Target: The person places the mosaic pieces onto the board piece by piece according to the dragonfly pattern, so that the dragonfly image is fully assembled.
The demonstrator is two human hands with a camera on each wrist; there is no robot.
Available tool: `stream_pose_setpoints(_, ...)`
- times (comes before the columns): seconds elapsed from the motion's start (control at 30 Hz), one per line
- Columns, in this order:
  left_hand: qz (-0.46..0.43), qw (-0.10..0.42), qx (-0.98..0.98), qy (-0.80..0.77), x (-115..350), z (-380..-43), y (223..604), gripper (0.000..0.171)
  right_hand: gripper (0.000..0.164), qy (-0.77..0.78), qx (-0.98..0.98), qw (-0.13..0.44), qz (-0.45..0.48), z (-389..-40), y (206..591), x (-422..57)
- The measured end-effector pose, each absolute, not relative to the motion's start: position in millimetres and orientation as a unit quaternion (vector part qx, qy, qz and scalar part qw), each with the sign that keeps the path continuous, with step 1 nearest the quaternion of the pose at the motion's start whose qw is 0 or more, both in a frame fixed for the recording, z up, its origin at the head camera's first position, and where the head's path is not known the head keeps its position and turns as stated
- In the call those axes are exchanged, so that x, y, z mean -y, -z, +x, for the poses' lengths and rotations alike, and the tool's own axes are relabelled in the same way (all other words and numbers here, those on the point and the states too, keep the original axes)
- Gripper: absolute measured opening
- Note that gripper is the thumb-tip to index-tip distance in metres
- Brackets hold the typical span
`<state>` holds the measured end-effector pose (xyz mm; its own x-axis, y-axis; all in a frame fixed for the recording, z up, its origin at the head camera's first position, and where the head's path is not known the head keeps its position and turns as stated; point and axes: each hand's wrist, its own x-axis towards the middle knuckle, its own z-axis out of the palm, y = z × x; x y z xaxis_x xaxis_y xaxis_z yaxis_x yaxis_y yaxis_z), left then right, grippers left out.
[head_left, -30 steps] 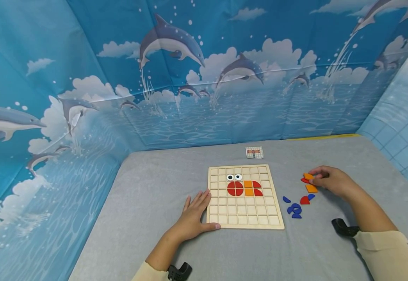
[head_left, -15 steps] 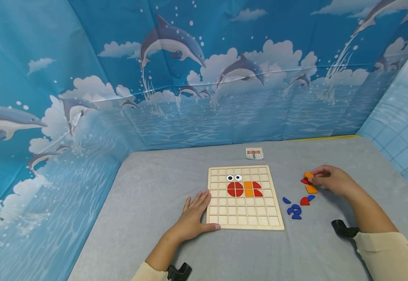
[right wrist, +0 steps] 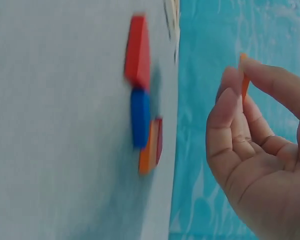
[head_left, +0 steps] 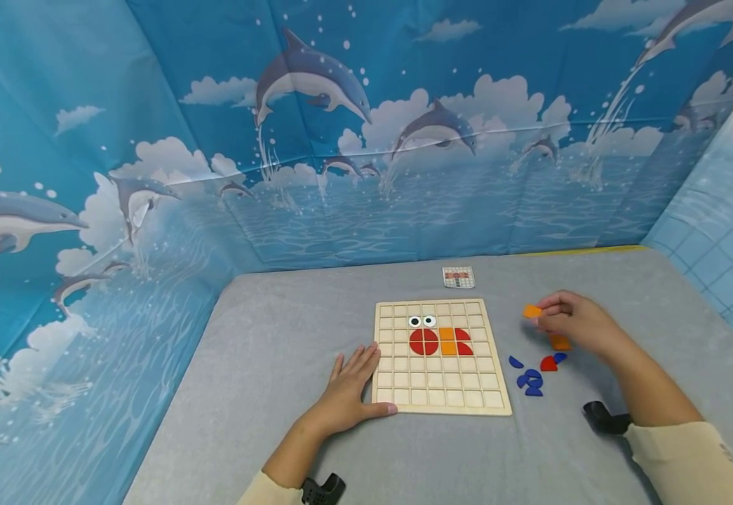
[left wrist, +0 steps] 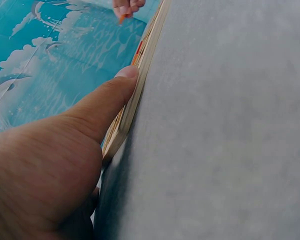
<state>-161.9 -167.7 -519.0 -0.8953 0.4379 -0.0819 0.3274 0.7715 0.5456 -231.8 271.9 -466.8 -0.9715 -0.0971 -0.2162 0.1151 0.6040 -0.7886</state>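
Observation:
My left hand (head_left: 344, 400) rests along the left edge of a wooden grid board (head_left: 412, 400), thumb at its front edge, fingers fairly straight. In the left wrist view the thumb touches the board's rim (left wrist: 132, 107). Thumb and fingers of my right hand (head_left: 577, 324) pinch an orange square tile (head_left: 532, 311), raised above the table right of the board. The right wrist view shows this tile edge-on (right wrist: 245, 89). On the board lie two eye tiles (head_left: 421, 321), a circle of red tiles (head_left: 424, 342), orange squares (head_left: 447, 341) and red pieces (head_left: 463, 341).
Right of the board are several blue half-round tiles (head_left: 533, 382), a red tile (head_left: 548, 363) and another orange square (head_left: 560, 343), partly behind my right hand. A small pattern card (head_left: 458, 277) lies beyond the board. A dolphin-printed curtain (head_left: 341, 210) borders the grey table (head_left: 290, 315).
My right hand has lifted the orange square from the pile and carried it left towards the board. My left hand stays on the board.

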Motion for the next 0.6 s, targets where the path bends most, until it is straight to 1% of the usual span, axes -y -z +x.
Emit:
stream_pose_setpoints(0.13,0.205,0.103,-0.936,-0.268,167.6,-162.1,519.6,0.107,0.053,0.463,-0.879,0.118,-0.017,-227.8,461.0,-257.3)
stream_pose_setpoints(0.3,0.208,0.100,-0.936,-0.268,167.6,-162.0,519.8,0.107,0.045,0.482,-0.868,0.112,-0.047,-224.0,453.0,-238.6)
stream_pose_setpoints(0.47,0.209,0.098,-0.936,-0.267,167.8,-161.9,520.1,0.107,0.039,0.498,-0.858,0.116,-0.055,-224.9,447.1,-219.8)
stream_pose_setpoints(0.6,0.209,0.097,-0.935,-0.268,167.8,-162.2,520.2,0.107,0.038,0.509,-0.849,0.127,-0.060,-227.9,443.1,-205.2)
